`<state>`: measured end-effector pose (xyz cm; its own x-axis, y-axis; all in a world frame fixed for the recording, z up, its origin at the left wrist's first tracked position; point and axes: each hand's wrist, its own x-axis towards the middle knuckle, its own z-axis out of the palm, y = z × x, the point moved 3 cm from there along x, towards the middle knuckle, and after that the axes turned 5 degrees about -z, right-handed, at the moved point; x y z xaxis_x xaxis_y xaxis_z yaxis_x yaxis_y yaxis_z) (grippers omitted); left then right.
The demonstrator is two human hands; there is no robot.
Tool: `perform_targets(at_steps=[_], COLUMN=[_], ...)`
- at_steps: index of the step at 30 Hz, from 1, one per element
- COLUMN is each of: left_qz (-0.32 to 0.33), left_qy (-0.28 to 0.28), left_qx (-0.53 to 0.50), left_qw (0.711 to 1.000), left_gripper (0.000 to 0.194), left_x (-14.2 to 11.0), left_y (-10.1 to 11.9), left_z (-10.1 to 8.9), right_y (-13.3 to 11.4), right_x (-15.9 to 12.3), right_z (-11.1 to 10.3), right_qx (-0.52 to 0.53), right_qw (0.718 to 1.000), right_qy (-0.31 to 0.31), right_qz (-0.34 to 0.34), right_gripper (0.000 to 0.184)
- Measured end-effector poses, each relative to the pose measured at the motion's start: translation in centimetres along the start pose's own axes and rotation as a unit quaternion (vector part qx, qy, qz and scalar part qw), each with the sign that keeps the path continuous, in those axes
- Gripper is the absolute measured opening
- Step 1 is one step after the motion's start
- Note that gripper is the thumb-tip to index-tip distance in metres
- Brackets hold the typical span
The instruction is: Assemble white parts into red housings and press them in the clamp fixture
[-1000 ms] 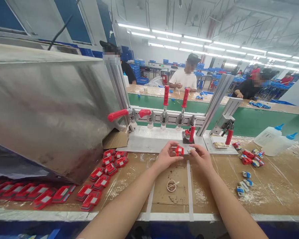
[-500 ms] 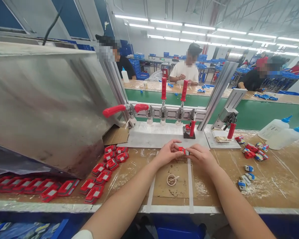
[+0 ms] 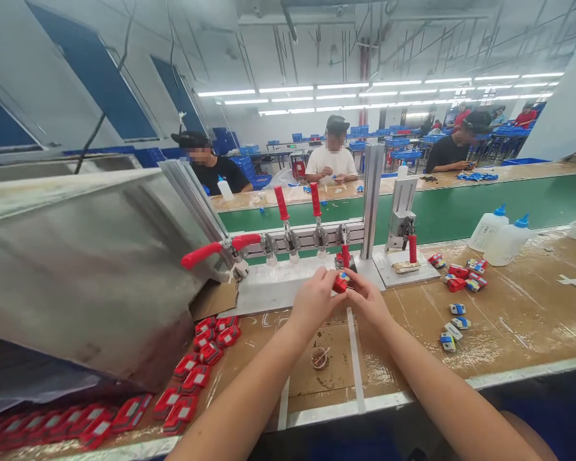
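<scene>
Between my two hands is a small red part with a grey, blue and yellow piece on it (image 3: 340,282), held just in front of the clamp fixture. My left hand (image 3: 315,294) grips its left side, fingers closed over it. From the other side my right hand (image 3: 367,299) pinches it with thumb and fingers. Fingers hide much of the part. Close behind stands the rightmost toggle clamp (image 3: 345,255) of the row, its red handle pointing down. A small round cup (image 3: 319,358) with a thin stick lies on the cardboard below my forearms.
Red parts (image 3: 187,378) lie in rows at the left beside a large metal box (image 3: 77,275). Right of me are red assemblies (image 3: 458,278), several small white-and-blue pieces (image 3: 454,330) and two squeeze bottles (image 3: 488,228). Another clamp stand (image 3: 403,237) stands near them. Co-workers (image 3: 333,157) sit across the green-sided bench.
The view has turned and tilted up. Both hands still hold the red part and have brought it closer to the rightmost clamp; it now shows a different side.
</scene>
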<state>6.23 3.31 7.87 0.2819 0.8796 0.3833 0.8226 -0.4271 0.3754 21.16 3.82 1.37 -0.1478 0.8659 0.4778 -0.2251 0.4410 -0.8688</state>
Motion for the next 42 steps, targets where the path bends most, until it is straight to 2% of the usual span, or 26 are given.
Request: perform_targets(at_steps=[2,4,6,9,13,16,17,19,21,24,26,30,34,38,42], left_qz=[0.058,0.106,0.134,0.151,0.114,0.059,0.038,-0.003,-0.045,-0.093,-0.106,-0.107,-0.125,-0.144,-0.142], left_qy=[-0.019,-0.043,-0.064,-0.128,-0.206,-0.226,-0.223,-0.192,-0.151,-0.133,-0.133,-0.110,-0.093,-0.087,-0.084], left_qx=[0.100,0.134,0.101,-0.036,-0.194,-0.263,-0.273,-0.262,-0.226,-0.190,-0.182,-0.174,-0.192,-0.225,-0.253], left_qw=[0.993,0.984,0.984,0.980,0.952,0.936,0.935,0.946,0.961,0.968,0.968,0.973,0.969,0.960,0.953], left_gripper=[0.021,0.027,0.037,0.046,0.041,0.044,0.046,0.047,0.046,0.043,0.039,0.039,0.041,0.046,0.050], left_x=[0.9,1.8,2.7,4.0,5.7,7.2,7.9,9.4,11.0,13.0,13.9,15.3,16.6,17.3,17.6], left_y=[2.7,5.1,6.9,8.8,9.8,9.6,9.4,8.8,8.2,7.8,8.0,8.7,9.2,9.3,9.2], left_z=[0.1,0.1,-0.1,0.0,2.5,5.8,6.9,8.8,10.4,12.4,13.6,15.2,16.6,17.9,19.0], right_y=[-0.6,-1.5,-2.5,-4.0,-5.1,-5.3,-5.5,-5.9,-5.8,-5.1,-5.7,-9.8,-13.0,-13.4,-13.0], right_x=[0.4,0.6,0.5,-0.4,-1.2,-0.7,-0.1,1.2,2.6,4.3,5.1,6.3,8.0,8.3,6.8], right_z=[-0.6,-1.9,-3.7,-7.0,-11.1,-14.5,-15.9,-18.5,-20.1,-20.6,-20.2,-19.4,-18.9,-18.4,-18.2], right_qx=[0.038,0.058,0.084,0.099,0.033,-0.106,-0.177,-0.317,-0.371,-0.314,-0.287,-0.239,-0.222,-0.215,-0.222], right_qw=[0.997,0.993,0.988,0.985,0.983,0.968,0.957,0.918,0.895,0.925,0.938,0.953,0.961,0.963,0.963], right_qy=[0.054,0.099,0.116,0.101,0.067,0.095,0.126,0.202,0.236,0.184,0.167,0.187,0.158,0.153,0.145], right_qz=[0.030,0.037,0.054,0.103,0.170,0.207,0.191,0.124,0.078,0.107,0.099,0.007,-0.042,-0.047,-0.047], right_gripper=[0.069,0.064,0.058,0.057,0.066,0.071,0.069,0.059,0.047,0.035,0.034,0.045,0.049,0.054,0.056])
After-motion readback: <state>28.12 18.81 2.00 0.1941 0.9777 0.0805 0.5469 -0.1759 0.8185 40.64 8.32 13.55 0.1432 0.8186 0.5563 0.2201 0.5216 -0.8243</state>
